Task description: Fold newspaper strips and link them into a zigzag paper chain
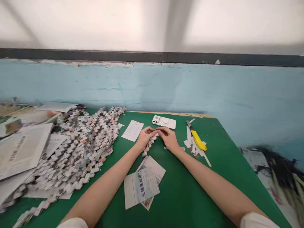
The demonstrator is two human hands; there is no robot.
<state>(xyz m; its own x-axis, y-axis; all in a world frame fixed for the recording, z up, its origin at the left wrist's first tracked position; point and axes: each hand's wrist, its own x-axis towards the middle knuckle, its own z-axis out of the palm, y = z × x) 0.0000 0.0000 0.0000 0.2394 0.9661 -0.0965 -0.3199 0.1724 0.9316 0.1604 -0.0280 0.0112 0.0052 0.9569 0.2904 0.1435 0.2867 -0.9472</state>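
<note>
Folded paper chain (149, 146) hangs below the pinched fingers (156, 129) of both hands, its end between them

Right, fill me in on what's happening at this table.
A person's left hand and right hand meet over a short folded-paper chain, fingertips together at its upper end. A large heap of similar folded chains lies to the left. Printed sheets sit nearer the person, a white phone beyond the hands, and a yellow cutter on paper scraps to the right.

Bare green table (237, 190) is lying open right of the loose sheets (142, 186); the folded-paper heap (87, 142) is blocking the left.
</note>
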